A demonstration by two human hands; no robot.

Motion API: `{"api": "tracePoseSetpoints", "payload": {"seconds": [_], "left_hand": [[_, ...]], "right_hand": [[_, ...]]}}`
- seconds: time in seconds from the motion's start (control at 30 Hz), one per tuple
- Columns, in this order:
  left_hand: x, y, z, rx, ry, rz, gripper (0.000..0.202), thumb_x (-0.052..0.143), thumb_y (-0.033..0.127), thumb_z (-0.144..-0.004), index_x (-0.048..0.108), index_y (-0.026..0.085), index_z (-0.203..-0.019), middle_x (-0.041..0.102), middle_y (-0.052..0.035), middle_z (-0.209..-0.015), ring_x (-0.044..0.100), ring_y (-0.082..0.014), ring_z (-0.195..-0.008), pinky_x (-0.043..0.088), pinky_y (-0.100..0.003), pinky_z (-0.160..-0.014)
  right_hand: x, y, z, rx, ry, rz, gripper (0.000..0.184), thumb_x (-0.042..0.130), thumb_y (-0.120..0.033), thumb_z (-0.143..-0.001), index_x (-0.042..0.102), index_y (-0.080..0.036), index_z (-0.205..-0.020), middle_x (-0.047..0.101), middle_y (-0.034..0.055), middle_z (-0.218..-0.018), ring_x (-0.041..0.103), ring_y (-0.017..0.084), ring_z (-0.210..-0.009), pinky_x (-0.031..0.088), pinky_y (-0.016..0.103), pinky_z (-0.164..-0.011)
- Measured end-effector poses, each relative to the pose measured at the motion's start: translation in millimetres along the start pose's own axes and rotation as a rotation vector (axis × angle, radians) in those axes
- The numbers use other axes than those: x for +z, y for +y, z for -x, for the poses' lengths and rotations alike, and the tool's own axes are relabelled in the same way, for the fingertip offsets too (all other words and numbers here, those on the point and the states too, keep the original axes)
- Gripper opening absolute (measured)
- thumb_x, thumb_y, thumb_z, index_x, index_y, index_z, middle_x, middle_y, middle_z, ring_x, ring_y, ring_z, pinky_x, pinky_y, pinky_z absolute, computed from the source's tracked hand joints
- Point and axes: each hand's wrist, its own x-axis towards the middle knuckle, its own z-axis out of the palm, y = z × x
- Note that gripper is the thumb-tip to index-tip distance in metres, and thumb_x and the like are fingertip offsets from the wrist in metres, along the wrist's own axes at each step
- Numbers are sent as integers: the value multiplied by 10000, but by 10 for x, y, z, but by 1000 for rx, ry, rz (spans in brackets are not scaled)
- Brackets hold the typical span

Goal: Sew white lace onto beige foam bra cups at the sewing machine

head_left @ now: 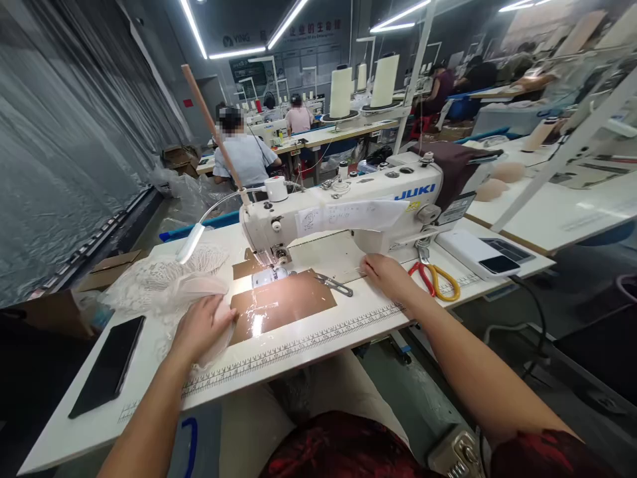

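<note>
My left hand [202,328] lies on a bunch of sheer white fabric [215,352] left of the needle, its thumb and fingers closed on a fold of it. White lace [192,262] spreads behind that hand. At the right of the machine bed, my right hand [385,275] has its fingers curled together; a thin thread-like line runs near the fingertips, and what they hold is too small to make out. Between the hands stands a white JUKI sewing machine [338,206]. A glossy brown sheet [283,305] covers the bed by the presser foot [279,272].
A flat metal tool [334,285] lies beside the brown sheet. Scissors with red and yellow handles [442,282] lie right of my right hand. A black phone-like slab [107,365] rests at left. A ruler strip [298,345] follows the front edge. Other people sit at machines beyond.
</note>
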Motion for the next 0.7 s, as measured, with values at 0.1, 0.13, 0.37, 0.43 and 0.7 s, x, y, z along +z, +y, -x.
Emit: {"api": "tracePoseSetpoints", "payload": {"seconds": [0.1, 0.13, 0.37, 0.43, 0.7], "left_hand": [[118, 12, 99, 3, 19, -31, 650, 404, 604, -842, 517, 151, -1295, 502, -121, -1362, 458, -322, -1247, 380, -431, -1021], [120, 10, 117, 13, 12, -35, 655, 410, 610, -839, 518, 151, -1293, 500, -116, -1364, 462, -319, -1244, 383, -430, -1022], [147, -86, 95, 149, 12, -56, 607, 461, 588, -829, 560, 164, -1253, 529, -122, -1347, 483, -320, -1237, 408, -457, -1019], [152, -138, 81, 222, -4, -28, 581, 478, 573, -828, 567, 176, -1243, 538, -116, -1343, 486, -310, -1241, 410, -444, -1028], [-111, -159, 95, 485, -10, -12, 238, 445, 316, -858, 649, 203, -905, 593, -102, -1251, 510, -285, -1202, 422, -423, -993]], "right_hand": [[-181, 236, 74, 154, 126, 5, 307, 313, -247, -946, 596, -129, -959, 682, 123, -921, 613, 209, -828, 394, 281, -693], [-232, 307, 86, 205, 165, 15, 312, 311, -251, -943, 595, -125, -970, 683, 132, -934, 613, 220, -837, 392, 291, -692], [-329, 691, 61, 520, 337, 104, 343, 330, -271, -916, 621, -107, -991, 681, 186, -932, 607, 272, -812, 345, 335, -640], [-337, 813, 82, 602, 365, 119, 355, 329, -268, -914, 620, -91, -1012, 679, 196, -920, 605, 275, -803, 341, 339, -637], [-396, 939, 377, 625, 404, 106, 390, 346, -329, -930, 633, -86, -1034, 656, 230, -940, 595, 298, -897, 359, 364, -667]]}}
